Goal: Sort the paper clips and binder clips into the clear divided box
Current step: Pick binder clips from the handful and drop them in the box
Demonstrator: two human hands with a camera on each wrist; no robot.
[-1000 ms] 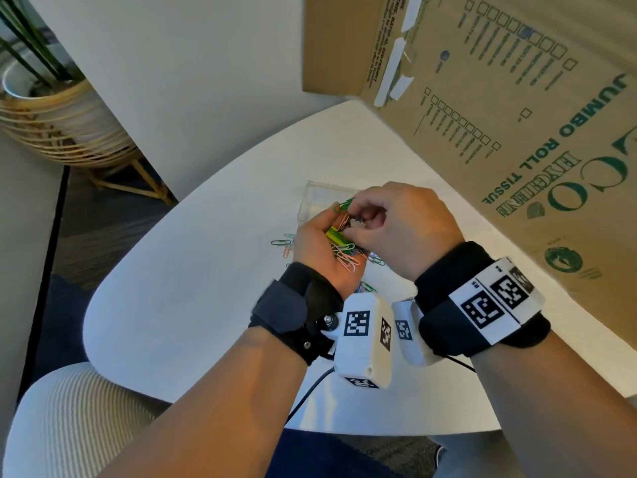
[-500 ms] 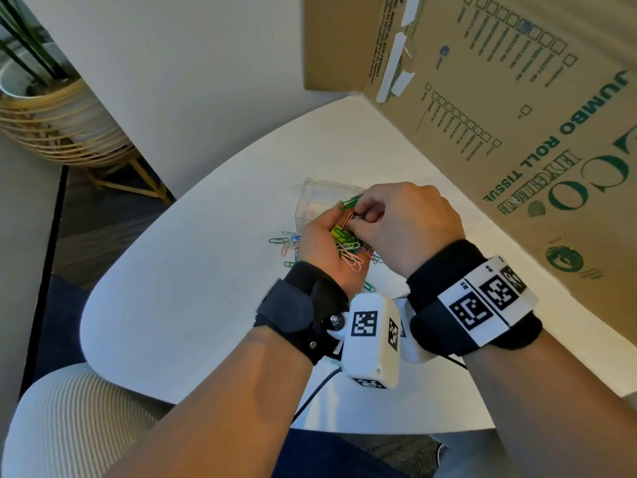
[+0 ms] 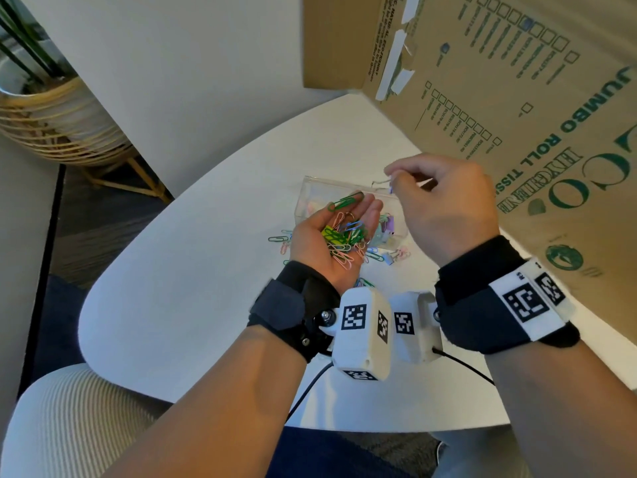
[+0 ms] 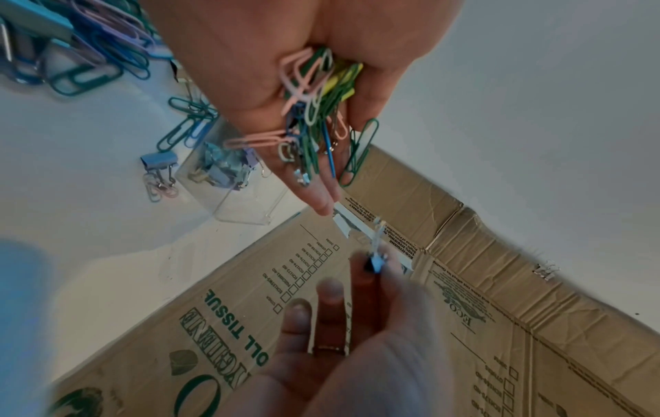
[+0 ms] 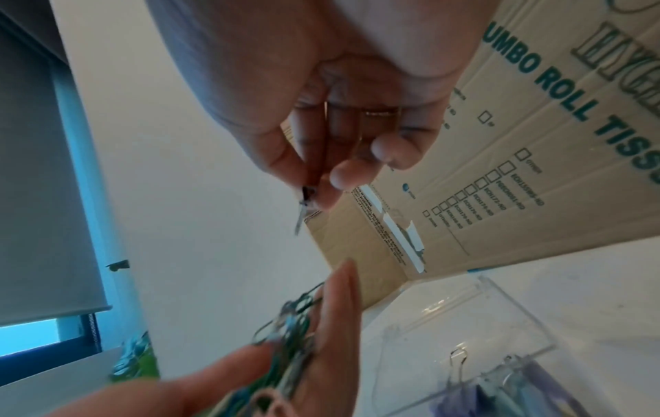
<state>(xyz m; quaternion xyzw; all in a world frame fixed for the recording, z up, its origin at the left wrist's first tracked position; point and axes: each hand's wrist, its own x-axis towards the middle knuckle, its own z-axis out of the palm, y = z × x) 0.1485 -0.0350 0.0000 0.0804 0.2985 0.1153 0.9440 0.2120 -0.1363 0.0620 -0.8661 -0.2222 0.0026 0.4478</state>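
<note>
Paper clips [image 3: 279, 239] lie loose on the white table [image 3: 193, 305] at the left, just beside the near-left side of the clear divided box [image 3: 319, 198]. The left hand [image 3: 336, 243], palm up with fingers relaxed, cradles a mixed heap of clips [image 3: 341, 238] over the box. Binder clips [image 3: 387, 227] already fill the near compartment. To the right, the right hand [image 3: 444, 208] pinches a small binder clip [image 3: 381, 183] above the box. Much sorting seems left. A cardboard carton [image 3: 517, 98] crowds the right side.
</note>
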